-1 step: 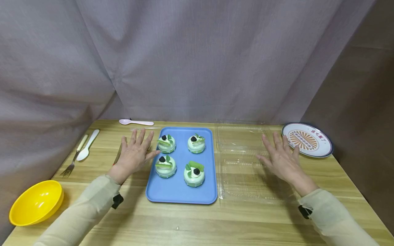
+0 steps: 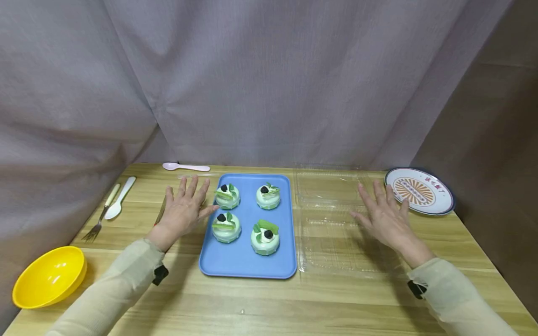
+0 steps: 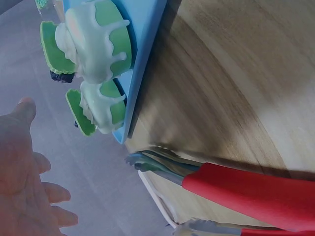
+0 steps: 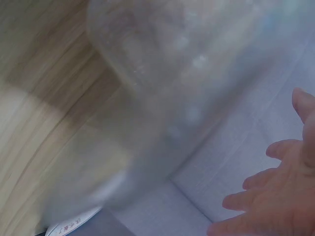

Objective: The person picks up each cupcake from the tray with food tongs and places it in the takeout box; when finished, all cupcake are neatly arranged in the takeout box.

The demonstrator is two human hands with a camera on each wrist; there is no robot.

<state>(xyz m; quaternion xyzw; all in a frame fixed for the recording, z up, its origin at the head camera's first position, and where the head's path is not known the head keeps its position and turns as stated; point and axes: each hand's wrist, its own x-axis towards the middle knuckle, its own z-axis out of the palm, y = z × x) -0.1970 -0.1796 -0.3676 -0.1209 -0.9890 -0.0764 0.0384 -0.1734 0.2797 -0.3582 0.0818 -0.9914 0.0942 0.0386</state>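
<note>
Left hand (image 2: 181, 213) and right hand (image 2: 385, 220), spread and empty, flank the blue tray (image 2: 245, 266), likely placed between for easy reach.

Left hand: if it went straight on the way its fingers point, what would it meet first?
Probably the grey curtain, passing over the pink spoon: the left hand looks raised above the table, though the head view leaves its height unclear.

Wooden table (image 2: 269, 301), blue tray (image 2: 248, 266), clear container (image 2: 336, 238), plate (image 2: 416, 191)
</note>
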